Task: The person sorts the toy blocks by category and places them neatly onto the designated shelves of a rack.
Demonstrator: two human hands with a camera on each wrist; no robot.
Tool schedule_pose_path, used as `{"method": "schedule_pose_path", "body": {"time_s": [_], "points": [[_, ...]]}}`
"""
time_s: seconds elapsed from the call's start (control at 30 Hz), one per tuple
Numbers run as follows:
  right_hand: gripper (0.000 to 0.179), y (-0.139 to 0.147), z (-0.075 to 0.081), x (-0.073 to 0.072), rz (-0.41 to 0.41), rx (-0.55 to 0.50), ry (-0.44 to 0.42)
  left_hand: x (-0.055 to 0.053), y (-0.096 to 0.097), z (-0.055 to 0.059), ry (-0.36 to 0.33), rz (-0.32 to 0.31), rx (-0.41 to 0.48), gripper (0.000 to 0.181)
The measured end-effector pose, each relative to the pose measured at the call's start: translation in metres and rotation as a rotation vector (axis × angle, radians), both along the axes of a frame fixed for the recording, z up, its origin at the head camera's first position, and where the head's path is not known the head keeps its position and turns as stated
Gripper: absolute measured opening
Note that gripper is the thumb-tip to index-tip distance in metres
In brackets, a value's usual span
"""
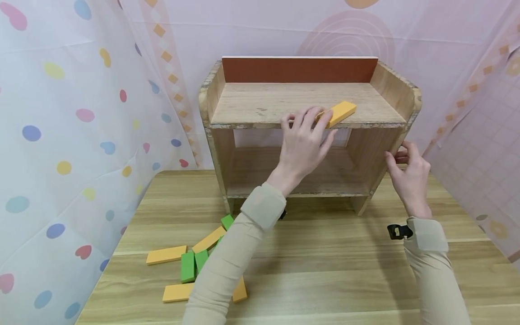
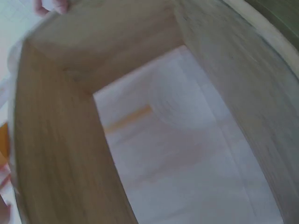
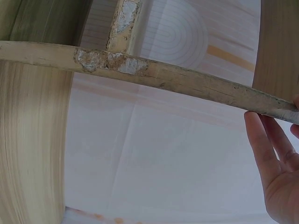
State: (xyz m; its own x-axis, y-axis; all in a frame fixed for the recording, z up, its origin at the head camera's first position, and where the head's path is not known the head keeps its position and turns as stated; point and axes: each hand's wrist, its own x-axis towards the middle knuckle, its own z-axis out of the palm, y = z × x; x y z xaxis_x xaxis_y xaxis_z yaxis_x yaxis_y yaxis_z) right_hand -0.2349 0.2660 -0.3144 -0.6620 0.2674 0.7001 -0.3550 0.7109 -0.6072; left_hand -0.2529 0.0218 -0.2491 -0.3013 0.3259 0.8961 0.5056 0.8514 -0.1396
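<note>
Yellow block sits in left fingers near shelf edge.

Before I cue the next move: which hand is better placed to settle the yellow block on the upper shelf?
Probably left: the left hand holds the yellow block at the front of the upper shelf; the right hand is lower, touching the right side panel.

Right hand at lower right, fingers touching the worn edge of a wooden shelf, chipped board meeting it, pale cloth with faint arcs behind, wood-grain tabletop at left
</note>
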Motion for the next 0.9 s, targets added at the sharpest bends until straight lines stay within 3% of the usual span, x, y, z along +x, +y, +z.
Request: {"method": "schedule_pose_path", "body": {"time_s": [0.17, 0.27, 0.4, 0.57, 0.67, 0.9], "points": [[0.031, -0.001, 0.001, 0.001, 0.0, 0.001, -0.004, -0.008, -0.018, -0.007, 0.199, -0.116, -0.165, 0.035], [0.032, -0.001, 0.002, 0.002, -0.005, -0.009, -0.019, -0.011, -0.021, -0.008, 0.256, -0.147, -0.203, 0.035], [0.033, -0.002, 0.002, 0.002, -0.006, -0.018, -0.03, -0.009, -0.015, -0.006, 0.257, -0.15, -0.231, 0.036], [0.033, -0.002, 0.002, 0.002, -0.01, -0.016, -0.027, -0.005, -0.002, -0.003, 0.226, -0.071, -0.294, 0.04], [0.033, -0.002, 0.001, 0.002, -0.01, -0.017, -0.029, -0.004, 0.005, -0.002, 0.203, -0.033, -0.324, 0.042], [0.033, -0.001, 0.0, 0.003, -0.009, -0.016, -0.044, -0.006, 0.017, 0.0, 0.12, -0.015, -0.344, 0.043]]}}
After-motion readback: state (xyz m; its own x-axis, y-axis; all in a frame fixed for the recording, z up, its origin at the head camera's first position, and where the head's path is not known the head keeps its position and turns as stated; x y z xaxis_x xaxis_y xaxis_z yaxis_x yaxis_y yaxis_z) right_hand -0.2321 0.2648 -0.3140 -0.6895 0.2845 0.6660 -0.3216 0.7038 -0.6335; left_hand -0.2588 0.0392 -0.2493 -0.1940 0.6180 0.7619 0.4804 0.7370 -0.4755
